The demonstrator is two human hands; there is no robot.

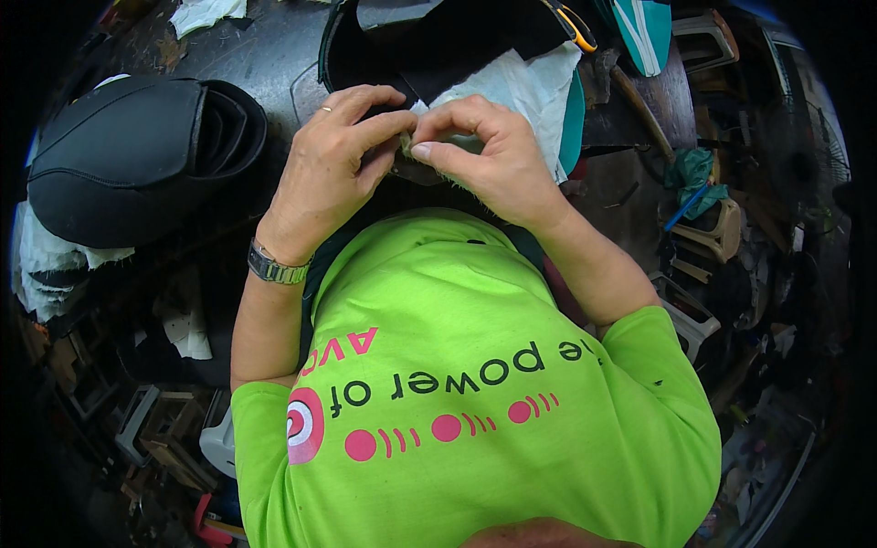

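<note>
My left hand and my right hand meet at the table's near edge, fingertips close together. Between them is a small greyish-olive piece of frayed cloth, with loose threads along its lower edge. Thumb and forefinger of the right hand pinch it; the left fingers are curled in at its other side, and their tips are partly hidden. Behind the right hand lies a pale, wrinkled cloth with a teal-edged piece under it. Beyond both hands stands a curved black sheet.
Stacked black curved panels lie at the left over white cloth. An orange-and-black handle sits at the far edge, beside a teal piece with white stripes. Plastic stools and clutter crowd the floor to the right.
</note>
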